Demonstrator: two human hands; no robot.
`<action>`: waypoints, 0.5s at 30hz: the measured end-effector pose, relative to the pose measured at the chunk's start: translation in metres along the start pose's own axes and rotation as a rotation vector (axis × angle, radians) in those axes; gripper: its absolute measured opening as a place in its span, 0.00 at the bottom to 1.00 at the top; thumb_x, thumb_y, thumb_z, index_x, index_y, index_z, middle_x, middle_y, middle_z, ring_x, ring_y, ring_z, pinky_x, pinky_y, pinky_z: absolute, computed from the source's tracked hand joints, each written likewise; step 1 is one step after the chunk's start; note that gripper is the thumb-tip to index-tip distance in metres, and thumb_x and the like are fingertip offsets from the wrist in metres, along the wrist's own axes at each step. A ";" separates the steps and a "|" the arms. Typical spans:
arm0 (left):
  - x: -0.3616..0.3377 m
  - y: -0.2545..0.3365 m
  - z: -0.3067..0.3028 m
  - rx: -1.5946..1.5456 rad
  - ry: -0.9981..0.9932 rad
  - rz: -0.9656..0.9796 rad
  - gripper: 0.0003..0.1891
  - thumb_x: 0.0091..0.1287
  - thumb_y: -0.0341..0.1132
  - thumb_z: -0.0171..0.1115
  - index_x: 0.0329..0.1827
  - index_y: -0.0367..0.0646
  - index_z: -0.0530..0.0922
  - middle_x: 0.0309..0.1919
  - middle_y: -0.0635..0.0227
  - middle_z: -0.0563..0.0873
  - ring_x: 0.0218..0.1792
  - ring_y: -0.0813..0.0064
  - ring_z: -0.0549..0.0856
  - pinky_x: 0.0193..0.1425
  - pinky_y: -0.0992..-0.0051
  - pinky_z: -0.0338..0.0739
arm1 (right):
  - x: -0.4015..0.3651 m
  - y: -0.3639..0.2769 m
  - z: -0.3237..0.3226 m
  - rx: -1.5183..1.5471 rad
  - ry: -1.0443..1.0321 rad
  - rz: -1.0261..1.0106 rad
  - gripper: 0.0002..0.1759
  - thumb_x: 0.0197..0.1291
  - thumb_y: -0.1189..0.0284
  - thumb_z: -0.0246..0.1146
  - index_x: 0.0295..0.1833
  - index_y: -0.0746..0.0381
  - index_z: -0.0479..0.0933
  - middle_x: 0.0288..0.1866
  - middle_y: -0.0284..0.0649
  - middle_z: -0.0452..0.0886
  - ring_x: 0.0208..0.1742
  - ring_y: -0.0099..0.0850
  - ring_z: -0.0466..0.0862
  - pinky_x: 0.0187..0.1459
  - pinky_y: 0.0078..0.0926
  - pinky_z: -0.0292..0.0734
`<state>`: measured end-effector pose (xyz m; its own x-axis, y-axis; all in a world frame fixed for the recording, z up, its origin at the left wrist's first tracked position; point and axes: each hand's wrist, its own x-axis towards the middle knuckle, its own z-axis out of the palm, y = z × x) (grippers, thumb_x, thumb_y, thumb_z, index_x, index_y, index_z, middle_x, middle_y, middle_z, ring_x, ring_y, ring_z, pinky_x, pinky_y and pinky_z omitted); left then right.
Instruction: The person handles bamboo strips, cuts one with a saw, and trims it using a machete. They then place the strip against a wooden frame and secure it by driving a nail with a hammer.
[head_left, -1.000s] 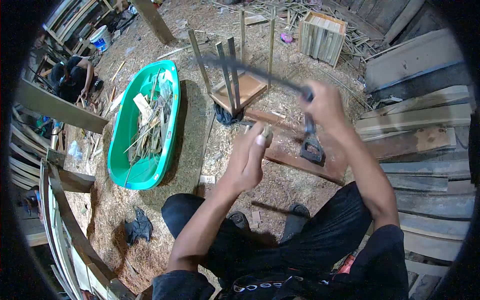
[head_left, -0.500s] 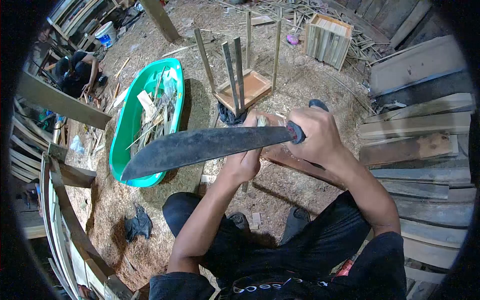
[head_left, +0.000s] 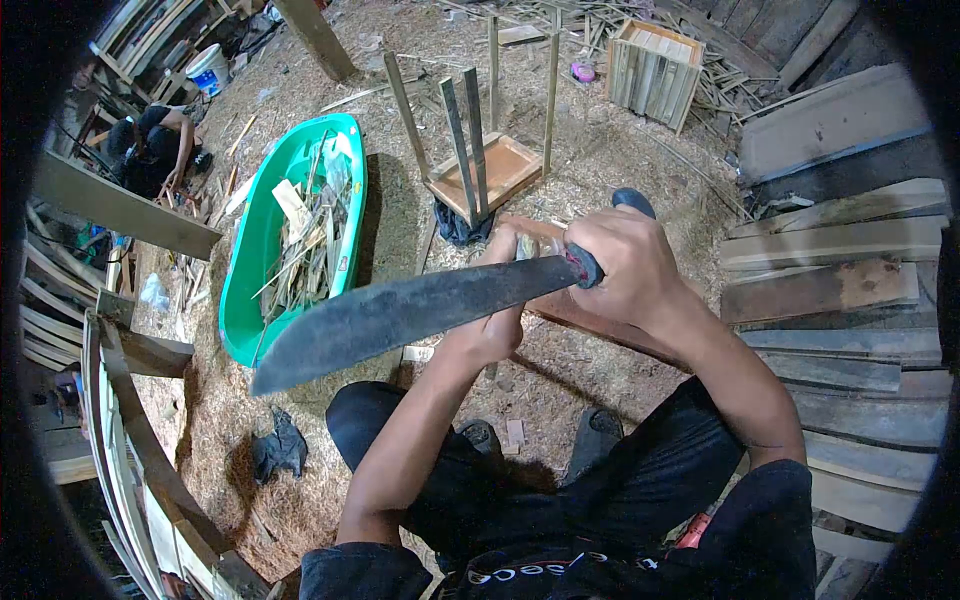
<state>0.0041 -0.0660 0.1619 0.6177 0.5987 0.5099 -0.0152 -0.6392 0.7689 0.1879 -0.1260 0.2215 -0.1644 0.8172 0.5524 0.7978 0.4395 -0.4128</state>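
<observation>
A large dark blade (head_left: 400, 315) stretches across the middle of the view, its broad tip to the lower left. My right hand (head_left: 628, 258) is wrapped round its dark handle (head_left: 634, 202). Behind the blade, my left hand (head_left: 490, 325) is closed round a thin piece of wood (head_left: 527, 246), partly hidden by the blade. Under both hands lies a reddish-brown wooden block (head_left: 600, 325). Just beyond stands an upturned wooden stool frame (head_left: 512, 170) with its legs pointing up.
A green tub (head_left: 238, 290) of wood scraps stands to the left. Another person (head_left: 150, 145) crouches at the upper left, near a white bucket (head_left: 208, 70). Planks (head_left: 830, 243) line the right side. A slatted crate (head_left: 655, 75) is at the back.
The blade's tip has swung down, towards me, and the blade is more tilted. My right hand has shifted slightly left; my left hand has barely moved.
</observation>
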 end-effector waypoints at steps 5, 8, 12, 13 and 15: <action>-0.005 -0.006 -0.001 -0.064 -0.010 -0.038 0.12 0.66 0.32 0.53 0.48 0.34 0.76 0.39 0.56 0.71 0.41 0.59 0.74 0.46 0.65 0.70 | 0.004 0.004 -0.004 0.007 -0.039 -0.016 0.15 0.33 0.74 0.71 0.30 0.61 0.75 0.26 0.43 0.78 0.30 0.46 0.81 0.34 0.39 0.71; -0.002 -0.009 0.003 -0.126 0.041 -0.030 0.13 0.70 0.36 0.52 0.47 0.34 0.74 0.39 0.59 0.71 0.42 0.62 0.74 0.48 0.66 0.69 | 0.002 0.016 -0.005 -0.025 -0.080 -0.020 0.15 0.32 0.74 0.70 0.31 0.60 0.76 0.26 0.42 0.78 0.29 0.45 0.80 0.35 0.38 0.71; -0.005 -0.007 -0.004 -0.304 0.059 -0.124 0.17 0.76 0.43 0.48 0.47 0.34 0.72 0.40 0.63 0.72 0.44 0.69 0.73 0.52 0.68 0.68 | -0.006 0.044 -0.003 -0.048 -0.101 0.027 0.12 0.37 0.70 0.71 0.29 0.57 0.75 0.25 0.41 0.79 0.30 0.44 0.82 0.34 0.39 0.73; -0.002 -0.011 -0.008 -0.271 0.069 -0.078 0.19 0.77 0.45 0.47 0.47 0.33 0.72 0.40 0.64 0.72 0.45 0.71 0.73 0.53 0.69 0.68 | -0.006 0.051 -0.005 -0.077 -0.112 0.042 0.12 0.39 0.68 0.71 0.28 0.56 0.75 0.26 0.41 0.80 0.31 0.44 0.83 0.34 0.40 0.73; -0.004 -0.013 -0.010 -0.247 0.102 -0.088 0.20 0.79 0.47 0.45 0.47 0.34 0.72 0.41 0.64 0.73 0.45 0.72 0.72 0.55 0.69 0.68 | -0.007 0.059 -0.004 -0.100 -0.125 0.059 0.11 0.39 0.68 0.71 0.28 0.57 0.75 0.25 0.42 0.80 0.30 0.45 0.82 0.34 0.40 0.73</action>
<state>-0.0061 -0.0555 0.1533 0.5428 0.7003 0.4637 -0.1642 -0.4529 0.8763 0.2388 -0.1073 0.1959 -0.1811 0.8832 0.4325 0.8609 0.3550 -0.3645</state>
